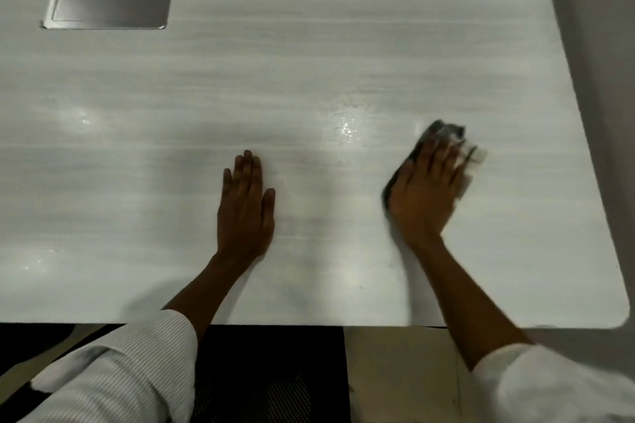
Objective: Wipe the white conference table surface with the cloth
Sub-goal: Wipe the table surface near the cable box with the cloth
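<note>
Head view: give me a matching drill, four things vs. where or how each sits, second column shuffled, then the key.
1. left hand
2. right hand
3. cloth
4. metal cable hatch

A. set in the table, far left
B. flat on bare tabletop, palm down
C. pressed under a hand, dark and light
D. blurred, on top of the cloth

Pairs: 1-B, 2-D, 3-C, 4-A

cloth [443, 134] motion-blurred and mostly hidden under right hand [426, 189], table [309, 62] cut off left and top
</note>
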Demonstrator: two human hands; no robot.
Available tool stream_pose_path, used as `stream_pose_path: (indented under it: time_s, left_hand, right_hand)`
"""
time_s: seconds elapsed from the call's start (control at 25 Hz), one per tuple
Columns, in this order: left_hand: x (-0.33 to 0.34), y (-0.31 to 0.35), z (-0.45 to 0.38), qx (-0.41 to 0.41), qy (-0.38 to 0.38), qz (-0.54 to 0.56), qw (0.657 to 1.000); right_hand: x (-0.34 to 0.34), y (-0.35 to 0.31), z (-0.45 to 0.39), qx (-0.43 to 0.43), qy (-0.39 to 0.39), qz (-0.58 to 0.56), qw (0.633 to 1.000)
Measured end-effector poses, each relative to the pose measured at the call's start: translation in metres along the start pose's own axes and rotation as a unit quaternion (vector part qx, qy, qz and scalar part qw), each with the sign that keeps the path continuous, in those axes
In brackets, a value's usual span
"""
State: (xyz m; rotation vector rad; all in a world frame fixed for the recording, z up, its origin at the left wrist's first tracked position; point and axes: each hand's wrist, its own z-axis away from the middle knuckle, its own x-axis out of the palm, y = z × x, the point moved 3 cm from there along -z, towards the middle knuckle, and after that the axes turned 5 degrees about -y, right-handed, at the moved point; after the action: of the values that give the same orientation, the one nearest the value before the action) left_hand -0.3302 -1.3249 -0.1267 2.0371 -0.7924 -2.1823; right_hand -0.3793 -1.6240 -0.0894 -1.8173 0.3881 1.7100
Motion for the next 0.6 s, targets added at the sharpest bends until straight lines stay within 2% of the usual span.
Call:
stream_pose_path:
  time_s: [0.04, 0.12, 0.2, 0.24, 0.28, 0.32, 0.44, 0.52, 0.6]
  left_hand:
    - [0.005, 0.012, -0.006, 0.009, 0.0, 0.005, 1.0]
    - [0.013, 0.033, -0.018, 0.022, 0.005, 0.01, 1.0]
    - [0.023, 0.049, -0.026, 0.032, 0.011, 0.01, 0.999]
    - [0.026, 0.054, -0.028, 0.035, 0.014, 0.009, 0.999]
    - [0.028, 0.058, -0.032, 0.041, 0.014, 0.007, 0.999]
    - [0.03, 0.066, -0.035, 0.05, 0.009, 0.008, 0.999]
    - [0.04, 0.104, -0.045, 0.087, -0.007, 0.011, 0.996]
    - [0.051, 0.136, -0.05, 0.118, -0.025, 0.016, 0.993]
    - [0.064, 0.16, -0.046, 0.135, -0.049, 0.003, 0.99]
  right_hand:
    - [0.005, -0.021, 0.022, -0.028, -0.009, 0.006, 1.0]
    - [0.02, -0.074, 0.043, -0.172, -0.065, -0.002, 0.983]
    - [0.034, -0.101, 0.018, -0.315, -0.081, 0.014, 0.945]
    - [0.037, -0.1, -0.011, -0.349, -0.07, 0.032, 0.934]
    - [0.036, -0.089, -0.042, -0.343, -0.047, 0.045, 0.937]
    - [0.032, -0.062, -0.072, -0.3, -0.037, 0.06, 0.951]
    - [-0.001, 0.062, -0.106, -0.096, -0.01, 0.057, 0.994]
    - [-0.028, 0.121, -0.069, 0.022, 0.01, 0.003, 1.0]
    - [-0.03, 0.118, 0.001, 0.066, 0.023, 0.011, 0.998]
